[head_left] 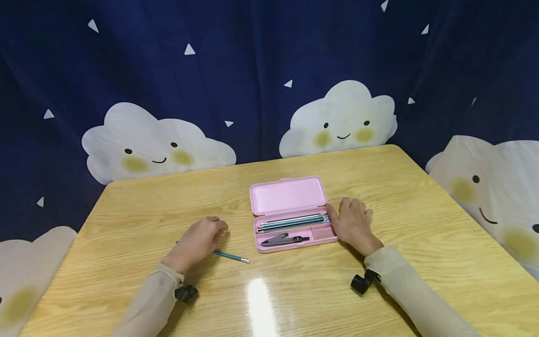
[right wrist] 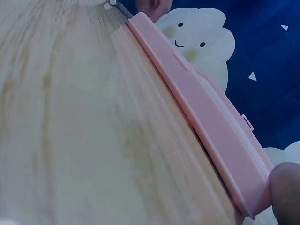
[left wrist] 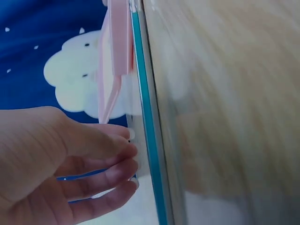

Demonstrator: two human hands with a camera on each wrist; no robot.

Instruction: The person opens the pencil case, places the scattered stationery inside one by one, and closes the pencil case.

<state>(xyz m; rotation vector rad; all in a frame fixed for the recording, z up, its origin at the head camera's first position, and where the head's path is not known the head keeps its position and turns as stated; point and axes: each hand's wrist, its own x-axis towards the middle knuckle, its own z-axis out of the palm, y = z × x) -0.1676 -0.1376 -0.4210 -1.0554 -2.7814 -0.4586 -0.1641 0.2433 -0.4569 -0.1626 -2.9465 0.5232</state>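
An opened pink pencil case [head_left: 290,196] lies on the table, its lid tipped back. Inside are several pencils [head_left: 292,222] in the rear part and a grey drawing compass [head_left: 280,240] in front. On the table to its left lies a teal pencil [head_left: 230,256] with a white eraser end, partly hidden under my left hand [head_left: 198,242]. In the left wrist view, the loosely bent fingers [left wrist: 105,176] are beside the pencil [left wrist: 150,112], with a gap between. My right hand [head_left: 353,222] rests at the case's right end, its thumb against the edge.
The light wooden table [head_left: 421,224] reaches back to a dark blue curtain [head_left: 252,70] printed with smiling clouds and small white triangles. A black wrist camera [head_left: 186,294] sits under the left sleeve, another camera [head_left: 360,283] under the right.
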